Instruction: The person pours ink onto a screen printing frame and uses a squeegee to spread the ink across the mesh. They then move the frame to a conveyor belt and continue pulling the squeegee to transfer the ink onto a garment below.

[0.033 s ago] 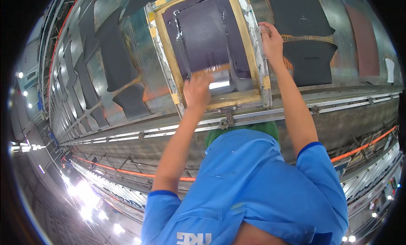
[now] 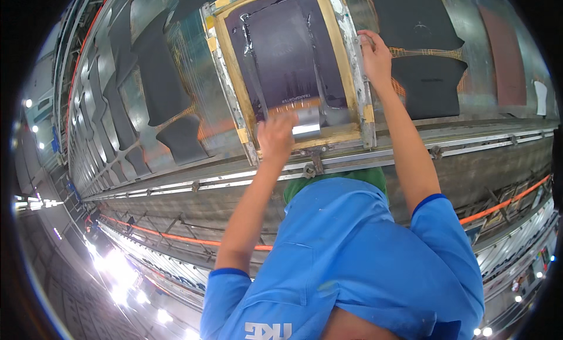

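A screen printing frame (image 2: pixel 368 114) lies over the table in front of me, its purple mesh (image 2: pixel 281 53) edged with yellowish tape. Wet, shiny ink lines run down both sides of the mesh. My left hand (image 2: pixel 275 136) is wrapped round a squeegee (image 2: pixel 306 122) with a metal holder and an orange-brown blade, low on the mesh near the frame's near end. Pale lettering shows just beyond the blade. Along the frame's right rail, my right hand (image 2: pixel 377 58) grips the edge with bent fingers.
Dark cut fabric pieces (image 2: pixel 433 85) lie on the table to the right, others (image 2: pixel 161 76) to the left. A reddish-brown strip (image 2: pixel 503 58) and a small white piece (image 2: pixel 540 97) are farther right. A metal rail (image 2: pixel 234 180) with clamps borders the near edge.
My left hand and the squeegee have shifted slightly toward me, and the lettering on the mesh now shows more plainly. My right hand stays on the frame.
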Demonstrator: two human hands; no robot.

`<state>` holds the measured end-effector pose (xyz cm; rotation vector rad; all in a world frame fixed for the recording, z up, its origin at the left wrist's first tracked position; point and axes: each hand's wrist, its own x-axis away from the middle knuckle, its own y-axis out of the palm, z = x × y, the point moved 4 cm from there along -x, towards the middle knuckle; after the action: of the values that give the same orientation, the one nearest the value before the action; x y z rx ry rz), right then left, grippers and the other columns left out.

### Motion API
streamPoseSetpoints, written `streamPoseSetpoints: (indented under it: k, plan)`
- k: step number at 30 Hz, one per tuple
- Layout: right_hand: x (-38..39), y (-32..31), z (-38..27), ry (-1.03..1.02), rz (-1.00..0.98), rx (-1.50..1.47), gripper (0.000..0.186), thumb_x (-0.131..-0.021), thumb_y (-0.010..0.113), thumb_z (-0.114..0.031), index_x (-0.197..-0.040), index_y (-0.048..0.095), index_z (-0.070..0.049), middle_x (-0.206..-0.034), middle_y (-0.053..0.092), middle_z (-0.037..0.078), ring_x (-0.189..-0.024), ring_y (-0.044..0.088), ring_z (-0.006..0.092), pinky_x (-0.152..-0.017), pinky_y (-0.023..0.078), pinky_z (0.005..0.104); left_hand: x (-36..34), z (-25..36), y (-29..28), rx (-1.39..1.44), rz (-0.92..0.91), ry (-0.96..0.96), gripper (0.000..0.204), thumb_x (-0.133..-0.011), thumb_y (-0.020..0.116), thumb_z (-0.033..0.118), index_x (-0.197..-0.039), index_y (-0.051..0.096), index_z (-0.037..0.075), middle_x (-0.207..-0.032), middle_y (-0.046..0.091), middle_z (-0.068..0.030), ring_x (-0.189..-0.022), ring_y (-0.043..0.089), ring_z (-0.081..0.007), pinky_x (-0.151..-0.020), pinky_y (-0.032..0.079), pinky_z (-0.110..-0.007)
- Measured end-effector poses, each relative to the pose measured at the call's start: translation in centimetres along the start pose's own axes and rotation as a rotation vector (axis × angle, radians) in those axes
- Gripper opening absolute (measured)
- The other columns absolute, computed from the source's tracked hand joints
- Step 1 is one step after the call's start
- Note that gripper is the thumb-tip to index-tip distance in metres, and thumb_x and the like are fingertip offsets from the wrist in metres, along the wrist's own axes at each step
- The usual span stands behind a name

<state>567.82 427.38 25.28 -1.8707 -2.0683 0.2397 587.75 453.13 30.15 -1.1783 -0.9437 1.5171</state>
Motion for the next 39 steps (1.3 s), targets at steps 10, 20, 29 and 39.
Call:
streamPoseSetpoints:
  k: [10, 20, 29, 39]
  plan:
    - [0.5, -0.3, -1.2, 0.02, -0.092, -0.124, 0.033, -0.095, 0.061, -0.017, -0.127, 0.062, -0.011, -0.072, 0.059, 0.015, -0.061, 0.048, 0.0149, -0.063, 0.047, 0.0346, 1.7, 4.0, -1.4, 0.032, -0.019, -0.148, 0.027, -0.072, 0.077, 0.002, -0.094, 0.073, 0.017, -0.1, 0.074, 0.0027, -0.089, 0.067, -0.0198, -0.069, 0.041, -0.035]
    - [-3.8, -12.5, -1.1, -0.495, -0.068, 0.559, 0.017, -0.087, 0.072, -0.016, -0.105, 0.073, -0.016, -0.089, 0.057, 0.004, -0.082, 0.056, 0.0217, -0.075, 0.041, 0.0367, 0.2, 3.0, -1.6, 0.054, -0.261, -0.18, 0.029, -0.073, 0.079, 0.0, -0.098, 0.073, 0.013, -0.1, 0.074, -0.0015, -0.091, 0.068, -0.022, -0.074, 0.042, -0.036]
    - [-10.3, -17.8, 0.3, -0.539, 0.005, 0.858, 0.019, -0.08, 0.078, -0.029, -0.096, 0.075, -0.019, -0.091, 0.05, 0.002, -0.084, 0.049, 0.0203, -0.076, 0.036, 0.0363, -2.7, 2.4, -1.3, 0.087, -0.424, -0.212, 0.019, -0.079, 0.078, 0.004, -0.096, 0.072, 0.011, -0.1, 0.074, -0.0034, -0.091, 0.069, -0.0233, -0.078, 0.045, -0.036]
    - [-12.8, -17.4, 1.3, -0.716, -0.099, 0.904, 0.021, -0.08, 0.078, -0.034, -0.097, 0.073, -0.023, -0.094, 0.051, 0.001, -0.083, 0.051, 0.0197, -0.074, 0.036, 0.0359, -2.3, 1.9, -1.0, 0.1, -0.477, -0.228, 0.018, -0.081, 0.076, 0.004, -0.098, 0.072, 0.009, -0.103, 0.074, -0.0051, -0.095, 0.069, -0.0244, -0.08, 0.044, -0.036]
